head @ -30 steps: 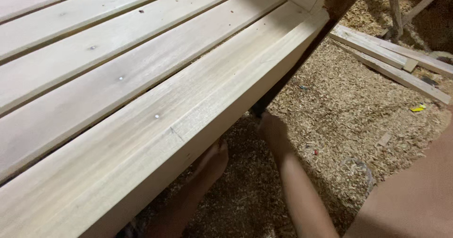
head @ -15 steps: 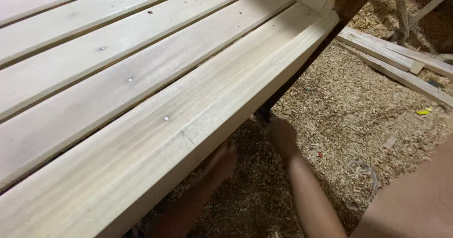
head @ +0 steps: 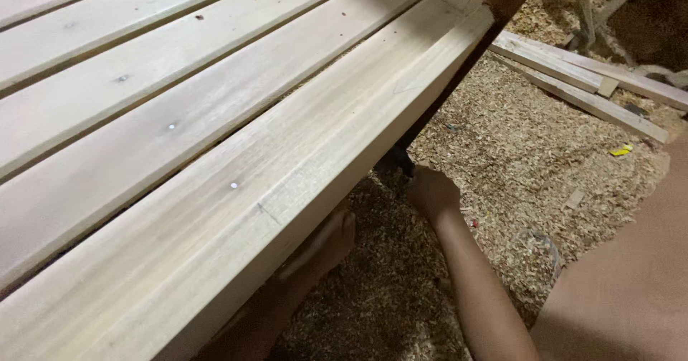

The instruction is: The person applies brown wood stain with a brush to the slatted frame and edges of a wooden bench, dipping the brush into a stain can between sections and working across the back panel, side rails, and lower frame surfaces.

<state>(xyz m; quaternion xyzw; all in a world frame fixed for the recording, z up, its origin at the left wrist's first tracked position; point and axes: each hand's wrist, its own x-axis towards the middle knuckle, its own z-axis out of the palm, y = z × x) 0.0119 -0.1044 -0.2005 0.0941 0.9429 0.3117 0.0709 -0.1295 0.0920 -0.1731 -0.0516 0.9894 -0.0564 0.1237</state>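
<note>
A pale slatted wooden frame fills the left and centre, and its front rail (head: 308,167) runs diagonally from lower left to upper right. My left hand (head: 319,250) reaches under this rail, fingers stretched along its underside and partly hidden by the wood. My right hand (head: 431,191) is a closed fist just below the rail's edge. It touches a small dark object (head: 395,162) tucked under the rail; what that object is I cannot make out. My right forearm runs down to the bottom edge.
Wood shavings (head: 516,153) cover the floor. Loose planks (head: 588,82) lie at the upper right, with a small yellow scrap (head: 620,150) beside them. Nail heads (head: 233,185) dot the slats. My knee (head: 631,289) fills the lower right corner.
The view has shifted slightly left and down along the frame. My right fist has risen closer to the rail's underside, and my left hand stays beneath the rail.
</note>
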